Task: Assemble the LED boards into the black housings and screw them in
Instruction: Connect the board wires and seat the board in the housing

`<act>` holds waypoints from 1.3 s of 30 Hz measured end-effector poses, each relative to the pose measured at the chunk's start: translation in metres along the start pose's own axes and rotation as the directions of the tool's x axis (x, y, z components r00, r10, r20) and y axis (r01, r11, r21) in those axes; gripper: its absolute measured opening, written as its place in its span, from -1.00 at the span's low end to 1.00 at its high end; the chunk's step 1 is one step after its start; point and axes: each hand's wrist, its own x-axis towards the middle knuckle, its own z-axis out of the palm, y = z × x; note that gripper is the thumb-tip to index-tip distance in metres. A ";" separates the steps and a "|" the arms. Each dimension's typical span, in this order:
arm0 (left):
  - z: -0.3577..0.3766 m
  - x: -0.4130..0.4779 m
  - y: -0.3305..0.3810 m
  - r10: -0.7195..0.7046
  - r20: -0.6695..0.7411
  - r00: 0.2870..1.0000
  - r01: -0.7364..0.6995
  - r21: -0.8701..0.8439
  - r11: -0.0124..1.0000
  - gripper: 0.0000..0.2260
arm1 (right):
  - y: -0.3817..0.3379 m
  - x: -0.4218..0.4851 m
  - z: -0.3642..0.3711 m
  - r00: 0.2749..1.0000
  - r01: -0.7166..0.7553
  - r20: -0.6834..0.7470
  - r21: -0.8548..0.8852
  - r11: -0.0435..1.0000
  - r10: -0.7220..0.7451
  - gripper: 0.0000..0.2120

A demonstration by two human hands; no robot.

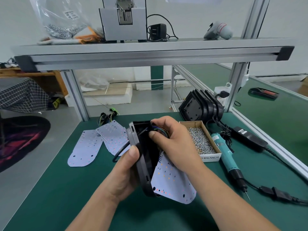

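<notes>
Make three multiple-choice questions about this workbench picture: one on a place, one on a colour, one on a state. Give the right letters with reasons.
1. Where is the box of screws?
A. upper shelf
B. green mat, right of the black housing
C. floor

2. What colour is the body of the electric screwdriver?
A. red
B. yellow
C. teal

3. What does the left hand do?
A. grips the black housing
B. lies flat
C. holds the screwdriver

Answers: 1 B, it stands on the mat beside the right hand; 2 C, its body is teal; 3 A, its thumb lies on the housing's rim, while the right hand pinches the wires.
</notes>
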 end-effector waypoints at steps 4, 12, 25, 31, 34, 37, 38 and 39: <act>0.001 0.000 0.000 -0.019 -0.007 1.000 0.019 -0.009 1.000 -0.23 | -0.002 -0.002 0.000 1.000 0.023 0.019 0.052 0.998 -0.024 -0.76; 0.004 0.002 0.000 -0.050 -0.018 0.999 0.049 -0.034 0.998 -0.25 | -0.006 -0.005 0.004 0.999 0.013 -0.041 -0.003 1.000 -0.013 -0.87; 0.006 0.005 -0.006 -0.027 -0.077 0.997 0.028 0.018 0.999 -0.31 | -0.009 -0.007 0.007 0.995 0.099 0.045 -0.334 0.938 -0.089 -0.94; 0.002 0.005 -0.002 -0.038 -0.095 0.995 0.044 0.057 0.997 -0.30 | -0.007 -0.008 0.003 0.991 0.111 0.114 -0.383 0.917 -0.073 -0.86; 0.002 0.004 -0.001 -0.036 -0.074 0.997 0.043 0.099 0.994 -0.33 | -0.005 -0.014 0.008 0.994 0.107 0.001 -0.352 0.930 -0.113 -0.90; 0.003 0.002 0.001 -0.014 -0.059 0.998 0.022 0.134 0.991 -0.39 | -0.002 -0.021 0.015 0.988 0.104 -0.079 -0.324 0.940 -0.136 -0.89; 0.004 0.002 0.001 -0.010 -0.056 0.998 0.018 0.134 0.991 -0.40 | -0.002 -0.022 0.016 0.986 0.077 -0.116 -0.307 0.948 -0.117 -0.88; 0.004 0.001 0.001 -0.012 -0.053 0.999 0.018 0.131 0.991 -0.40 | -0.001 -0.023 0.017 0.985 0.036 -0.155 -0.273 0.961 -0.081 -0.86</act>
